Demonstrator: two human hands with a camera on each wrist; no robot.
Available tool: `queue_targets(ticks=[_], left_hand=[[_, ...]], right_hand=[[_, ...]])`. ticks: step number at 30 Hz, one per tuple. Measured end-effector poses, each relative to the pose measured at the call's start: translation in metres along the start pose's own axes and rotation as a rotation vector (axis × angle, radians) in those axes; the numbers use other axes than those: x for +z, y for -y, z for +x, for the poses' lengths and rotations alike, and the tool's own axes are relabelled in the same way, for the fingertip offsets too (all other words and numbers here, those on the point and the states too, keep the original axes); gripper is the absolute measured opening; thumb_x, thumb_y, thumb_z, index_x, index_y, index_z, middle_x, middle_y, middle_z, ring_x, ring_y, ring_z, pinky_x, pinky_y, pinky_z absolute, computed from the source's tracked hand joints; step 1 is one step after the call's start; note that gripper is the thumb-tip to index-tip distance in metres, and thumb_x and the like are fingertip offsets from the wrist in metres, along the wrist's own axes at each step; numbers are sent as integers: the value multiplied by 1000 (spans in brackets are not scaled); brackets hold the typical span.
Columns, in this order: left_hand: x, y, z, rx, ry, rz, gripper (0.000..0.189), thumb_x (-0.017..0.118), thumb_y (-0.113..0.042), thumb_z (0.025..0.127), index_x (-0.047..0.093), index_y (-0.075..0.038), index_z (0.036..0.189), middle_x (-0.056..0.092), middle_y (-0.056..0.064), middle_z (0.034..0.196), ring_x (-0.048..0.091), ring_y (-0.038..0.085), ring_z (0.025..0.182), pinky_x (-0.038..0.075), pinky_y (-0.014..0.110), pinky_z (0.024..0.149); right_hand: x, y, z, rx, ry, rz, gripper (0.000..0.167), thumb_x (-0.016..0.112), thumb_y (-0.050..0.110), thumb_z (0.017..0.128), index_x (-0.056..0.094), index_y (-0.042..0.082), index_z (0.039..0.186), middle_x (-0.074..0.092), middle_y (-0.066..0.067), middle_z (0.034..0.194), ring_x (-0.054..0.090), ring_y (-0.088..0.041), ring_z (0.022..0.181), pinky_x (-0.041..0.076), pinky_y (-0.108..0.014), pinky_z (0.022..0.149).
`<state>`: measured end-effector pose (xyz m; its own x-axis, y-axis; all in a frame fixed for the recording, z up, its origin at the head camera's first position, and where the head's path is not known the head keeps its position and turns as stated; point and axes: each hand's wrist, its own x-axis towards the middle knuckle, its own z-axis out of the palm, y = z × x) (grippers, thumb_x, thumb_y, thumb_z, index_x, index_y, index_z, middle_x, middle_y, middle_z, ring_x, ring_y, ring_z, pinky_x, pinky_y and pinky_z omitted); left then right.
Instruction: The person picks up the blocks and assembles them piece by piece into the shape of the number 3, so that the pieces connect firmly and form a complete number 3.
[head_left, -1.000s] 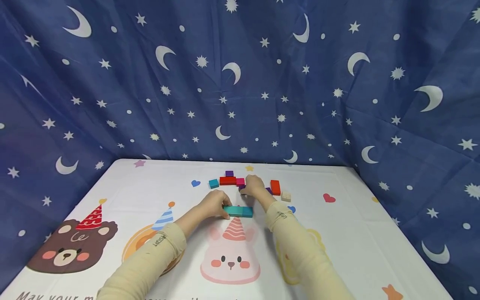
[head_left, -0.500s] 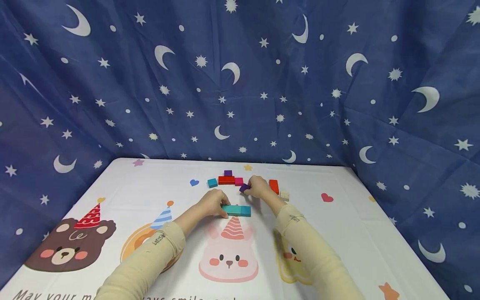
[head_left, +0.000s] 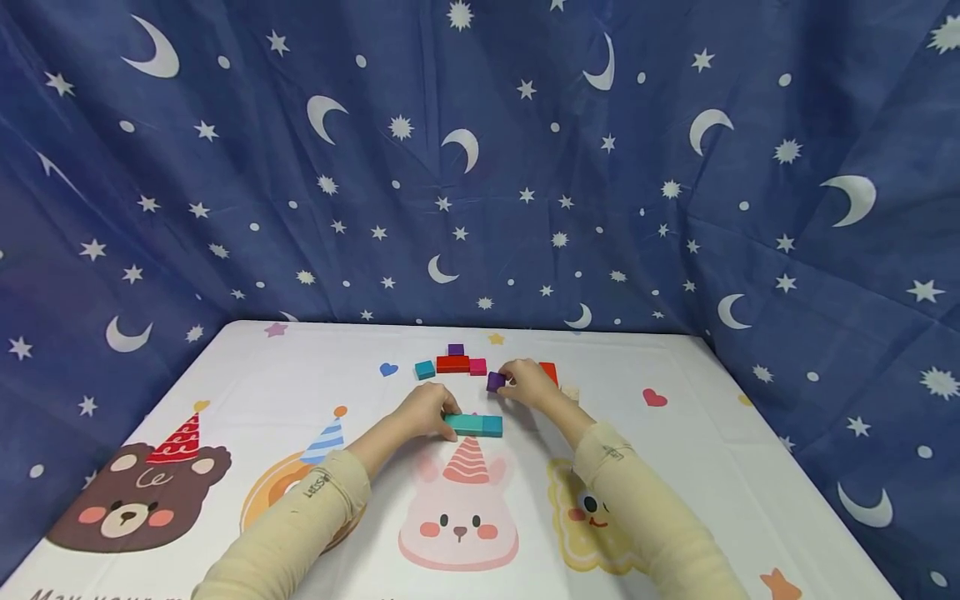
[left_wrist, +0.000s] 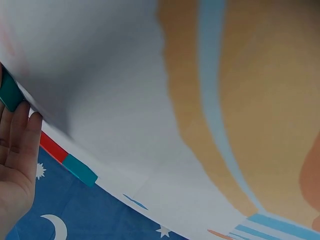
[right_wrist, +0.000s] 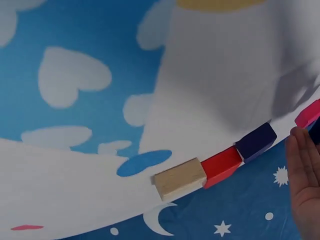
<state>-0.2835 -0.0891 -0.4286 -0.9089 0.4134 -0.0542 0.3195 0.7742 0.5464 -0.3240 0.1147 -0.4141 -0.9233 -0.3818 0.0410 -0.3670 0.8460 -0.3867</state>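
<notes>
In the head view my left hand [head_left: 422, 410] grips the left end of a long teal block [head_left: 467, 425], thumb in front and fingers behind. A blue-teal cube [head_left: 492, 427] lies end to end with that block on its right. My right hand [head_left: 528, 383] pinches a small purple cube [head_left: 495, 382] between thumb and fingers, just behind and right of the teal row. In the left wrist view, fingertips [left_wrist: 21, 107] meet the teal block [left_wrist: 10, 92] at the edge. The right wrist view shows my right hand [right_wrist: 305, 175] against the dark cube [right_wrist: 315, 131], partly cut off.
Behind the hands lie a red block [head_left: 453, 364], a pink cube [head_left: 477, 367], another purple block [head_left: 456, 349] and a blue-teal cube [head_left: 425, 369]. Right of my right hand, a wooden block [right_wrist: 180, 178], a red block [right_wrist: 221, 166] and a purple block [right_wrist: 256, 141] form a row.
My right hand has moved right and slightly nearer, drawing the purple cube away from the pink cube. The left hand stays at the teal block.
</notes>
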Motion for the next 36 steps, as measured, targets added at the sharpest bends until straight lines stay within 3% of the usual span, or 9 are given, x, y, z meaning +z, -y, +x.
queue_targets(ticks=[7, 15, 24, 30, 36], left_hand=[[0, 3, -2, 60, -21, 13, 29, 87, -14, 63, 76, -5, 89, 73, 3, 81, 60, 12, 74, 54, 30, 78], [2, 1, -3, 20, -43, 14, 28, 87, -13, 63, 76, -6, 89, 73, 3, 82, 58, 11, 74, 53, 30, 80], [3, 1, -3, 32, -47, 15, 29, 87, -13, 63, 76, -6, 89, 73, 4, 82, 60, 12, 74, 54, 30, 80], [2, 2, -4, 45, -32, 15, 30, 86, -13, 64, 76, -5, 91, 74, 5, 85, 60, 13, 75, 54, 32, 80], [1, 1, -4, 16, -23, 5, 31, 86, -14, 65, 75, -6, 92, 74, 5, 86, 59, 13, 76, 54, 32, 82]], right_hand=[[5, -3, -10, -41, 8, 32, 27, 74, 8, 79, 68, -3, 103, 71, -14, 95, 63, -20, 83, 54, -33, 83], [11, -11, -18, -78, 14, 88, 27, 73, 6, 79, 66, -1, 105, 70, -13, 98, 63, -20, 87, 54, -33, 85], [8, -22, -22, -133, 88, 128, 29, 70, 0, 80, 65, -4, 108, 68, -17, 108, 68, -26, 95, 56, -32, 81], [6, -27, -25, -209, 143, 70, 29, 71, 2, 80, 65, -3, 109, 68, -17, 109, 67, -26, 99, 55, -32, 84], [5, -29, -24, -205, 164, 36, 30, 71, 5, 82, 66, -1, 111, 68, -15, 111, 64, -25, 100, 54, -34, 87]])
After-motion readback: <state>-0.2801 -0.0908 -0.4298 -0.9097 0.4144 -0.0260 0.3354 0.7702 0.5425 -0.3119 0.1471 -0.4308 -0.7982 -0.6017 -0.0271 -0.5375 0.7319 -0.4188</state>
